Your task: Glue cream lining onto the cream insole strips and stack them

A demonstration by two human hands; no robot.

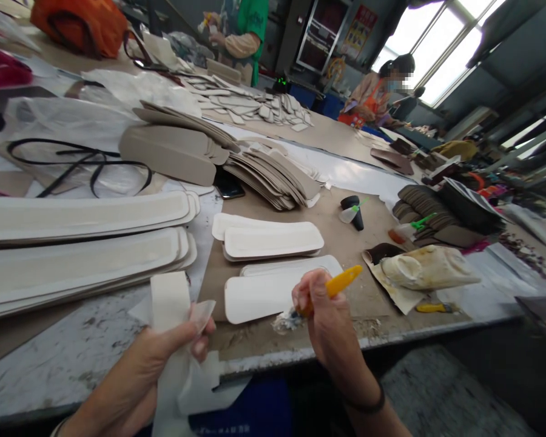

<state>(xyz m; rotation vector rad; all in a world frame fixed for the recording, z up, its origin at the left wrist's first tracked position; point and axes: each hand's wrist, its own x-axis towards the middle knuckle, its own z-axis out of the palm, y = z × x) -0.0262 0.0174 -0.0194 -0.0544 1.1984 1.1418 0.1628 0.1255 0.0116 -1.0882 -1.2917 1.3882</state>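
My left hand (182,340) is closed around some white strips (169,297) that hang down past the table's front edge. In my right hand (327,315) is a glue brush with a yellow handle (344,282), its clotted whitish bristles (287,321) pointing down and left. Those bristles are close to the front right corner of a white rounded panel (255,298), one of a small stack; I cannot tell whether they touch it. Just behind lies a second stack of white panels (273,238). Long cream panels (77,261) are piled to the left.
Beige pieces (273,176) are stacked farther back, near a phone (230,185). Right of my brush stand a stained glue container (425,267), another yellow brush (434,308) and small green-tipped bottles (349,213). Co-workers (368,97) are across the tables.
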